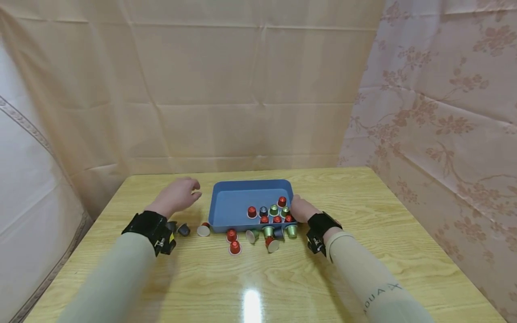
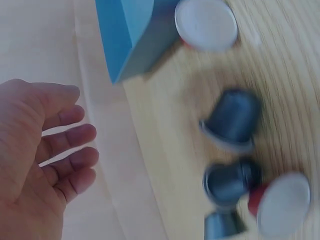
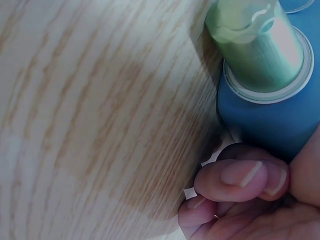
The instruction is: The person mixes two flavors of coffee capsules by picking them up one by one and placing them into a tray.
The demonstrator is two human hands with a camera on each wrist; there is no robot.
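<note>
My left hand [image 1: 175,196] hovers left of the blue tray [image 1: 230,202], its fingers loosely bent with nothing between them. Below it on the table lie dark coffee capsules [image 2: 232,117] and a red capsule with its pale lid showing [image 1: 203,230]. My right hand [image 1: 304,209] is at the tray's right front corner, fingers curled in the right wrist view. Whether it grips the rim or a capsule I cannot tell. Close by, a green capsule [image 3: 265,55] stands against the tray's front wall. Red capsules [image 1: 282,202], green ones [image 1: 273,210] and a dark blue one [image 1: 263,211] sit in the tray's right half.
More capsules lie before the tray: two upright red ones [image 1: 234,247], a tipped red one [image 1: 272,245] and a tipped green one [image 1: 252,236]. The wooden table [image 1: 226,287] meets a beige cloth [image 1: 242,112] behind and a floral curtain [image 1: 444,112] at the right.
</note>
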